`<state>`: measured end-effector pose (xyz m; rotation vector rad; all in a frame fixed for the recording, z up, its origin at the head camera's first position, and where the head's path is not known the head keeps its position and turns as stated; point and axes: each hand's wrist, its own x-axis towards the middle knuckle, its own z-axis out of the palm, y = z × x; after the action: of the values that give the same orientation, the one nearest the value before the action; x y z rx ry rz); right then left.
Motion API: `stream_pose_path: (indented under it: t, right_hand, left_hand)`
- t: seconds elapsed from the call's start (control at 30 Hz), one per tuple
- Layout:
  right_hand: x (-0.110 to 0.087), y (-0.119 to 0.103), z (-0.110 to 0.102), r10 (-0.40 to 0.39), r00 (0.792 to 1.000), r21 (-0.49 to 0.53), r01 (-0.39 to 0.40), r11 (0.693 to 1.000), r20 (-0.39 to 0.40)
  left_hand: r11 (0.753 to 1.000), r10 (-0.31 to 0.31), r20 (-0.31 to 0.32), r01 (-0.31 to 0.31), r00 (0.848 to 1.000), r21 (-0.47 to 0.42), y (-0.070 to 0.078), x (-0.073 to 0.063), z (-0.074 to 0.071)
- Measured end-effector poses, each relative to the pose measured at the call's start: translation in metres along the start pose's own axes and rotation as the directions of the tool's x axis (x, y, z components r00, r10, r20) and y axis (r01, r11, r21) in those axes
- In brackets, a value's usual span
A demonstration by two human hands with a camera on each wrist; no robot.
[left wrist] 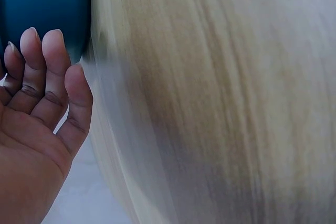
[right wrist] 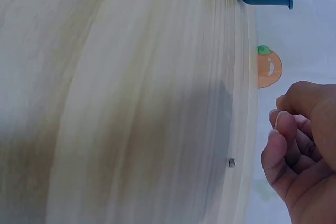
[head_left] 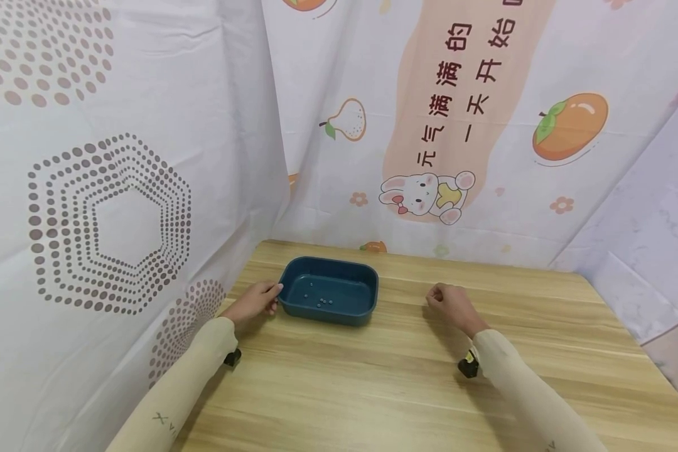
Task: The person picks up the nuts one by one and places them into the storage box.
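A dark blue rectangular tray stands on the wooden table, with several small metal nuts on its floor. My left hand holds the tray's left end, thumb at the rim and fingers against the outer wall. To the right of the tray, my right hand hovers low over the table with its fingers curled and the thumb close to the fingertips. Nothing shows between them. In the right wrist view, a small metal nut lies on the tabletop beside the right hand.
The wooden table reaches back to a printed cloth hanging behind it. Another white cloth hangs close along the left side. A marbled cloth hangs at the right. Each wrist wears a small black camera.
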<state>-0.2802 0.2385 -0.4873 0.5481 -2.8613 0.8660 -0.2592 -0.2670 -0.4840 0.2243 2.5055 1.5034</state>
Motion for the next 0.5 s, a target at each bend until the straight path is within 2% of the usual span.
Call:
stream_pose_path:
  t: [0.5]
  right_hand:
    - [0.01, -0.017, 0.005, -0.013, 1.0, -0.007, 0.013, 1.0, 0.005]
  left_hand:
    - [1.0, 0.004, 0.005, -0.004, 1.0, 0.006, 0.0, 0.0, 0.0]
